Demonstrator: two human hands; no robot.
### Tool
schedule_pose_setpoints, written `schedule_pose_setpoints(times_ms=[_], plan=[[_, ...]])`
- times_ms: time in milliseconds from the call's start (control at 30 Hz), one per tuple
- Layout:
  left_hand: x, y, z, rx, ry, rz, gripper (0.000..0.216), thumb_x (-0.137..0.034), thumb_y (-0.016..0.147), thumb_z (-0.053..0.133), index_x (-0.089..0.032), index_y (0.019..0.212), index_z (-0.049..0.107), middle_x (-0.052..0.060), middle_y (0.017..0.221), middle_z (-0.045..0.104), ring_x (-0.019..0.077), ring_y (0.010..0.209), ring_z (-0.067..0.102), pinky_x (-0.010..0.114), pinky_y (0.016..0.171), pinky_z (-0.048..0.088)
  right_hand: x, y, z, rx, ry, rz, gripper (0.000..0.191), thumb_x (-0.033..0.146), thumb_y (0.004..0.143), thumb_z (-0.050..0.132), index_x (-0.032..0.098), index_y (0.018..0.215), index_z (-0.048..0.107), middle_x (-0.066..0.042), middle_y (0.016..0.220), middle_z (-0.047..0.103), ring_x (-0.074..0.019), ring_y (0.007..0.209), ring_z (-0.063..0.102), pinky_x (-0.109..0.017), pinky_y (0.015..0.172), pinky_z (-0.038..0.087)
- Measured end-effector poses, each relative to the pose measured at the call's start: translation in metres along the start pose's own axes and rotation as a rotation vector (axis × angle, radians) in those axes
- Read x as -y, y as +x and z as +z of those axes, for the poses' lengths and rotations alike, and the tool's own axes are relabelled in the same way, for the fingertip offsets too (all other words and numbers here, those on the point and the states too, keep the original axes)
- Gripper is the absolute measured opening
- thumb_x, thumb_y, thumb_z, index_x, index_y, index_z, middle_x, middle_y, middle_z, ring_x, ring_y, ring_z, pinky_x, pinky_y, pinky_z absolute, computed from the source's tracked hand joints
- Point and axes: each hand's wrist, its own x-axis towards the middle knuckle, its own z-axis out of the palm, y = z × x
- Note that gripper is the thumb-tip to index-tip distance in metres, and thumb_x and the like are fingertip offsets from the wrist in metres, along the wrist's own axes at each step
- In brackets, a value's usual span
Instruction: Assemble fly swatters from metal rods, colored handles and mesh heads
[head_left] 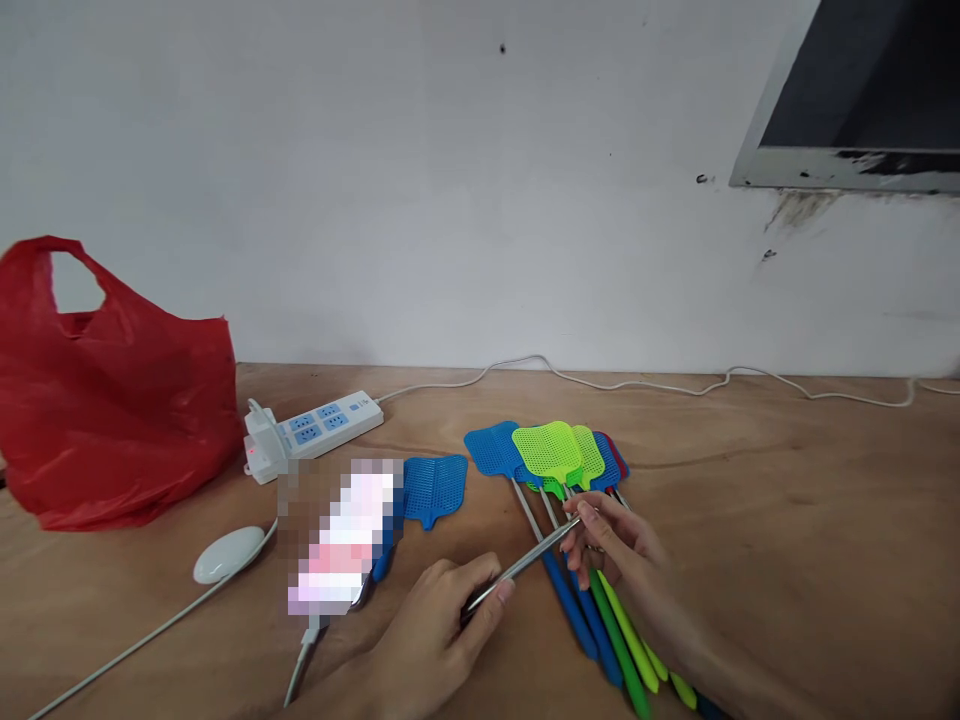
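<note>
A thin metal rod (537, 551) slants up to the right between my two hands. My left hand (439, 630) is closed around its lower end, thumb along the top. With thumb and fingers, my right hand (615, 545) pinches the upper end. Behind and below the right hand lies a pile of fly swatters, with a blue head (493, 447), a yellow-green head (553, 452) and blue, green and yellow handles (619, 640) fanned toward me. A separate blue swatter head (435, 488) lies left of the pile, no rod visible in its neck.
A phone (345, 540) with a blurred screen rests on something blue, its cable running toward me. Beyond it are a white power strip (337, 425) and a red plastic bag (127, 410). A white oval object (229, 555) sits at left. A white cord (637, 384) follows the wall.
</note>
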Motion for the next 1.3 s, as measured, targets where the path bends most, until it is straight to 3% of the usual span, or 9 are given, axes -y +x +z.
schedule_pose_setpoints(times_ms=[167,400,567,667,833,1033,1167,1300], plan=[[-0.004,0.001,-0.002,-0.007,0.047,0.005,0.032,-0.040,0.102,0.037,-0.022,0.076,0.045,-0.003,0.067,0.053,0.0157,0.063,0.051,0.028,0.060,0.033,0.005,0.003,-0.004,0.039,0.021,0.048,0.036,0.048,0.079,0.076,0.019,0.101,0.076,-0.007,0.083,0.071,-0.0154,0.067,0.061,-0.024,0.051,0.050],[-0.004,0.002,-0.003,-0.052,0.054,0.023,0.010,-0.030,0.096,0.042,-0.024,0.092,0.050,-0.006,0.061,0.054,0.0166,0.056,0.052,0.028,0.057,0.034,0.005,0.002,-0.005,0.097,-0.023,0.073,0.046,0.048,0.078,0.075,0.020,0.114,0.073,-0.009,0.092,0.072,-0.0154,0.062,0.061,-0.026,0.048,0.049],[0.001,0.003,-0.006,-0.193,0.011,-0.032,0.016,-0.030,0.098,0.040,-0.024,0.110,0.046,-0.005,0.063,0.063,0.0191,0.056,0.058,0.029,0.057,0.035,0.006,0.007,-0.010,-0.056,-0.002,0.019,0.042,0.049,0.074,0.078,0.020,0.104,0.073,-0.004,0.081,0.070,-0.0120,0.052,0.056,-0.024,0.044,0.044],[0.004,0.003,-0.006,-0.194,0.091,-0.096,0.029,-0.026,0.095,0.041,-0.023,0.124,0.041,-0.007,0.058,0.060,0.0204,0.054,0.059,0.029,0.056,0.032,0.008,0.012,-0.014,-0.114,0.018,0.007,0.037,0.048,0.070,0.080,0.019,0.092,0.072,-0.001,0.071,0.067,-0.0102,0.048,0.052,-0.022,0.042,0.040],[0.006,0.005,-0.006,-0.091,0.322,-0.170,0.022,-0.024,0.088,0.050,-0.023,0.109,0.054,-0.002,0.060,0.062,0.0246,0.061,0.063,0.030,0.056,0.028,0.010,0.016,-0.018,-0.142,0.045,0.032,0.032,0.044,0.067,0.083,0.019,0.084,0.071,0.001,0.064,0.064,-0.0091,0.045,0.050,-0.020,0.040,0.036],[0.008,0.007,-0.007,-0.042,0.199,-0.095,0.021,-0.021,0.086,0.051,-0.024,0.107,0.055,-0.006,0.058,0.059,0.0191,0.056,0.058,0.028,0.056,0.032,0.011,0.016,-0.019,-0.100,-0.026,-0.003,0.030,0.045,0.070,0.080,0.019,0.081,0.071,0.002,0.063,0.061,-0.0104,0.046,0.049,-0.022,0.041,0.035],[0.008,0.008,-0.008,-0.067,0.142,-0.091,0.018,-0.022,0.087,0.053,-0.024,0.104,0.055,-0.007,0.061,0.059,0.0177,0.057,0.057,0.028,0.058,0.035,0.007,0.015,-0.020,-0.027,-0.208,-0.061,0.030,0.050,0.076,0.073,0.020,0.082,0.071,0.001,0.063,0.061,-0.0114,0.047,0.049,-0.023,0.042,0.034],[0.009,0.009,-0.008,-0.065,0.072,-0.085,0.011,-0.023,0.086,0.057,-0.023,0.098,0.056,-0.006,0.064,0.060,0.0156,0.058,0.057,0.026,0.055,0.035,0.000,0.012,-0.021,0.040,-0.490,-0.181,0.021,0.042,0.082,0.068,0.022,0.085,0.071,0.000,0.069,0.062,-0.0157,0.061,0.055,-0.027,0.055,0.040]])
